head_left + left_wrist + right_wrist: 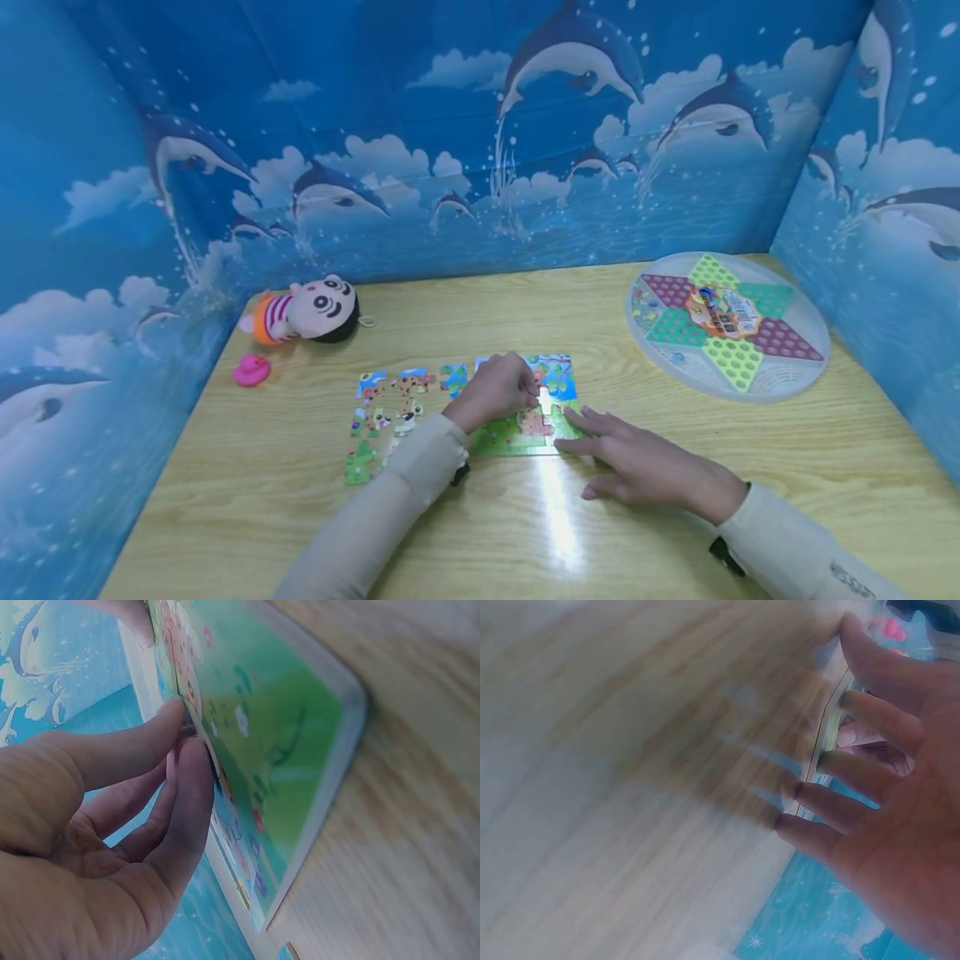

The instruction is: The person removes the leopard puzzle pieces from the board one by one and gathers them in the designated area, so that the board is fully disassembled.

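Note:
A jigsaw puzzle (517, 442) with a green, blue and animal picture lies on the table, with a bright gap at its right side. Over it, my left hand (498, 387) has thumb and index finger pinched together at a puzzle piece; in the left wrist view those fingertips (196, 754) meet at the puzzle's surface and mostly cover the piece. My right hand (637, 458) is spread with straight fingers, its fingertips resting at the puzzle's right edge. Loose puzzle pieces (362, 462) lie to the left of the puzzle, partly behind the left forearm.
A plush doll (303, 312) and a pink toy duck (252, 370) lie at the back left. At the back right is a round Chinese checkers board (738, 367) under clear plastic. Dolphin-printed sheets (450, 100) enclose the wooden table (480, 312) at the back and sides.

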The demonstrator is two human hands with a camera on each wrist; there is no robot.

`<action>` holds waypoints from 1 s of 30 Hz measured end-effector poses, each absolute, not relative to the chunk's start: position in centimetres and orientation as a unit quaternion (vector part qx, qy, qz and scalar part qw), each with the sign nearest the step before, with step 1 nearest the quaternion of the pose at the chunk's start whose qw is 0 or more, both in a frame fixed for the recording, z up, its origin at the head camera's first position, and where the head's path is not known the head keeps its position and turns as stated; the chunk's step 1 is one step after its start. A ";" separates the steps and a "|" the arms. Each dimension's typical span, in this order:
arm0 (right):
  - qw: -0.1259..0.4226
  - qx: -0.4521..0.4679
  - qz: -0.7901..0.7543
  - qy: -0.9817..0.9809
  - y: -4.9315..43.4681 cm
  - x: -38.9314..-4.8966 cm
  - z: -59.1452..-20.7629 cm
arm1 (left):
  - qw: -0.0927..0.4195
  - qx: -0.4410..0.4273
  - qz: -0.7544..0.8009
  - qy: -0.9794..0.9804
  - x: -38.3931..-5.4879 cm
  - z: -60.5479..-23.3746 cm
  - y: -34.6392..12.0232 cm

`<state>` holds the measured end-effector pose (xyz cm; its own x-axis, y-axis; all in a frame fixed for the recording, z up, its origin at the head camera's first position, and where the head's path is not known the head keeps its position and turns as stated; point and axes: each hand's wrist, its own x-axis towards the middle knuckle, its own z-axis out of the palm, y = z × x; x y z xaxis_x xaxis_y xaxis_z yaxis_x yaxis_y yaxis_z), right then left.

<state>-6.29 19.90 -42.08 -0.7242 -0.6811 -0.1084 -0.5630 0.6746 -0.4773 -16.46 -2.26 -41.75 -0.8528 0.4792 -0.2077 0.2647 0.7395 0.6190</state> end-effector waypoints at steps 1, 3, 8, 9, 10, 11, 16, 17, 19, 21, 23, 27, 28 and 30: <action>0.140 -0.344 -0.211 0.904 19.9 -6.3 -42.1 | 0.182 0.200 0.301 0.915 -16.4 -41.7 -2.3; 0.142 -0.343 -0.211 0.904 19.9 -6.3 -42.1 | 0.185 0.196 0.304 0.914 -16.4 -41.7 -2.3; 0.145 -0.340 -0.213 0.904 19.9 -6.3 -42.1 | 0.190 0.192 0.316 0.909 -16.4 -41.5 -2.4; 0.145 -0.340 -0.213 0.904 19.9 -6.3 -42.1 | 0.191 0.191 0.319 0.908 -16.4 -41.5 -2.4; 0.145 -0.341 -0.214 0.904 19.9 -6.3 -42.1 | 0.192 0.190 0.323 0.907 -16.4 -41.5 -2.5; 0.146 -0.341 -0.215 0.904 20.0 -6.3 -42.1 | 0.191 0.190 0.324 0.907 -16.4 -41.5 -2.5; 0.146 -0.342 -0.217 0.903 19.9 -6.3 -42.1 | 0.197 0.181 0.339 0.902 -16.3 -41.7 -2.9; 0.146 -0.342 -0.217 0.903 19.9 -6.3 -42.1 | 0.198 0.180 0.342 0.901 -16.3 -41.8 -2.9; 0.147 -0.342 -0.218 0.902 19.9 -6.3 -42.1 | 0.200 0.178 0.345 0.900 -16.3 -41.9 -3.0; 0.149 -0.343 -0.219 0.901 19.9 -6.3 -42.1 | 0.199 0.178 0.345 0.900 -16.3 -41.9 -3.0; 0.152 -0.342 -0.221 0.901 19.9 -6.4 -42.1 | 0.192 0.181 0.342 0.902 -16.3 -41.7 -3.0; 0.153 -0.342 -0.218 0.901 19.9 -6.4 -42.1 | 0.168 0.195 0.332 0.908 -16.2 -41.4 -2.8; 0.152 -0.342 -0.218 0.901 19.9 -6.4 -42.1 | 0.161 0.197 0.329 0.909 -16.2 -41.3 -2.7; 0.151 -0.343 -0.217 0.901 19.9 -6.4 -42.1 | 0.149 0.198 0.323 0.913 -16.2 -41.0 -2.7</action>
